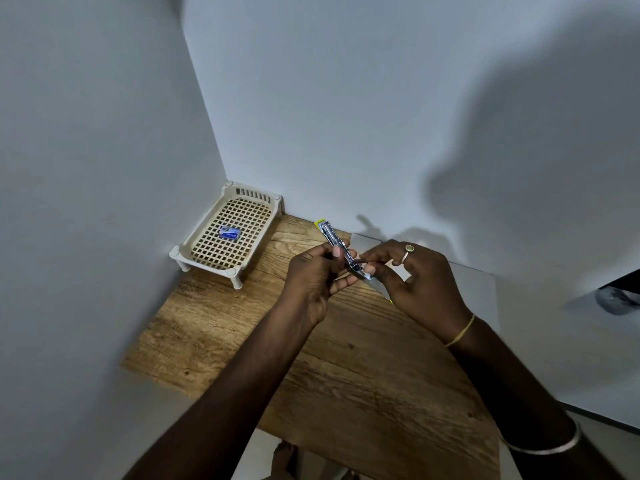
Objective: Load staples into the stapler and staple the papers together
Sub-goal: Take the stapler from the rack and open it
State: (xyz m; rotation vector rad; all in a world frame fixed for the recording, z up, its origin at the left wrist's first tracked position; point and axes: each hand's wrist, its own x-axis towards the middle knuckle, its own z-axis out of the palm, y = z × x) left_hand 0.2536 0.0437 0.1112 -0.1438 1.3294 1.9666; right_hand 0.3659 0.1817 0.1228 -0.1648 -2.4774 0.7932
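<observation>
A small stapler with a metal channel and yellow-green trim is held open above the wooden table, its far end pointing up and away. My left hand grips its middle from the left. My right hand pinches at the near end of the metal channel, its fingers closed on the stapler's lower part; whether a staple strip is between the fingertips is too small to tell. White papers lie on the table under and behind my right hand. A small blue staple box rests in the cream basket.
The lattice basket stands on short legs in the back left corner where two white walls meet. A dark object lies on a white surface at the right edge. Bare wood stretches toward the near table edge, beyond which a foot shows.
</observation>
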